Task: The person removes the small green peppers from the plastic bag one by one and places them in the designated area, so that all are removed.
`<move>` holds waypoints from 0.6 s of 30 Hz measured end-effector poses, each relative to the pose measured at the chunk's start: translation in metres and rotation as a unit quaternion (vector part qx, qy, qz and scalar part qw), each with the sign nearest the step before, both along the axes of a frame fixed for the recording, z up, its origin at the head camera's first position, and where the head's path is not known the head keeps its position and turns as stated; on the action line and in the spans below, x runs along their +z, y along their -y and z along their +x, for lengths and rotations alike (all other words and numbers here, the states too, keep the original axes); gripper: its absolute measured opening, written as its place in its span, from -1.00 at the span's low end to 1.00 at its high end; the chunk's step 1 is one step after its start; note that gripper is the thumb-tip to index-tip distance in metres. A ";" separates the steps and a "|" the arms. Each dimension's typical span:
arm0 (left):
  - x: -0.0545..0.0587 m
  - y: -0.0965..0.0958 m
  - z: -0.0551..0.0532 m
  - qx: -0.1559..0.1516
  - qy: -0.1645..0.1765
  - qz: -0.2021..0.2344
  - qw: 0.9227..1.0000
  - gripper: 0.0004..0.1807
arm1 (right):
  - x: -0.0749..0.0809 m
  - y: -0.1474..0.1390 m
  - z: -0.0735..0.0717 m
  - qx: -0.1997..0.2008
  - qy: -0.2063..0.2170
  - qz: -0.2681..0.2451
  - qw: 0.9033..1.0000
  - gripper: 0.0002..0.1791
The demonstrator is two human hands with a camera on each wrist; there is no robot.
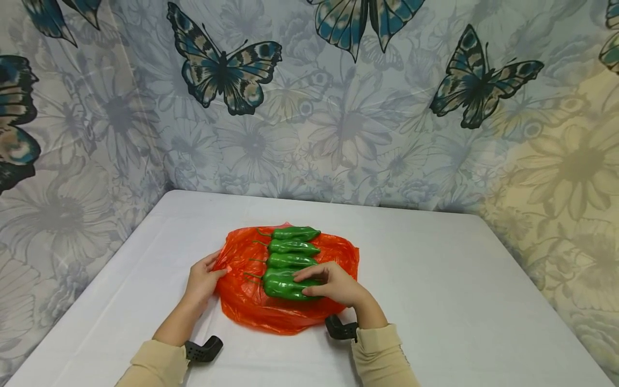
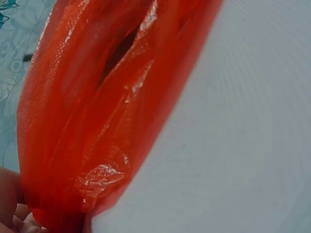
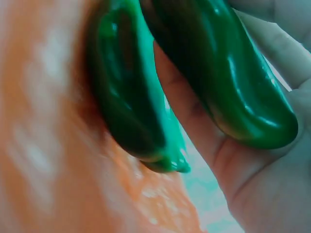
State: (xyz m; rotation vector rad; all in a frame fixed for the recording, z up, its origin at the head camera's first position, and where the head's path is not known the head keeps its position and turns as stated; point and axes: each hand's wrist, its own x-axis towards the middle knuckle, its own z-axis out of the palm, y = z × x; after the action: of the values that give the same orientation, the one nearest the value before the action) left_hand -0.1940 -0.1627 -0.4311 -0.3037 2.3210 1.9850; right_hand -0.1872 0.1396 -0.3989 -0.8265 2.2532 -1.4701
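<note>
Right grip [image 1: 338, 285] first: I have the thumb and fingers closed around the blunt end of the nearest green pepper [image 1: 285, 288], and the right wrist view shows that pepper between them, over the palm. Whether it is lifted or resting, I can't tell. Left grip [image 1: 205, 274] is narrow too, thumb and fingers pinching the left edge of the red plastic bag [image 1: 261, 317]; from my left wrist view, the plastic hangs in shiny folds.

Just beyond the held pepper, a second pepper [image 1: 279, 272] lies partly hidden under my right fingers. Farther off, three more peppers [image 1: 292, 246] lie side by side in a row on the bag, stems pointing left.

The bag is spread on the white worktop [image 1: 435, 290]. Each wrist carries a black mount [image 1: 205, 350], just beside a beige cuff [image 1: 159, 360]. Behind everything, I see a wall [image 1: 348, 129] patterned with grey flowers and blue-and-tan butterflies [image 1: 222, 75].
</note>
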 end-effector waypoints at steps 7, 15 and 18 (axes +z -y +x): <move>-0.001 0.003 0.000 0.009 0.006 -0.001 1.000 -0.43 | 0.017 -0.020 -0.011 -0.043 0.015 -0.042 0.998 -0.67; -0.004 0.003 -0.002 0.011 0.008 -0.012 1.000 -0.44 | 0.035 -0.048 -0.026 -0.083 0.040 -0.066 0.994 -0.63; -0.005 0.002 -0.003 0.013 0.006 -0.015 1.000 -0.46 | 0.036 -0.059 -0.031 -0.094 0.037 -0.072 0.992 -0.63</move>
State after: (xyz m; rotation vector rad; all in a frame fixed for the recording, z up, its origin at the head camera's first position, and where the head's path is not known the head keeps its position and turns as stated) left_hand -0.1966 -0.1643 -0.4364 -0.3485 2.3551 1.9555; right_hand -0.2183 0.1990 -0.3624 -0.6013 2.2428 -1.7344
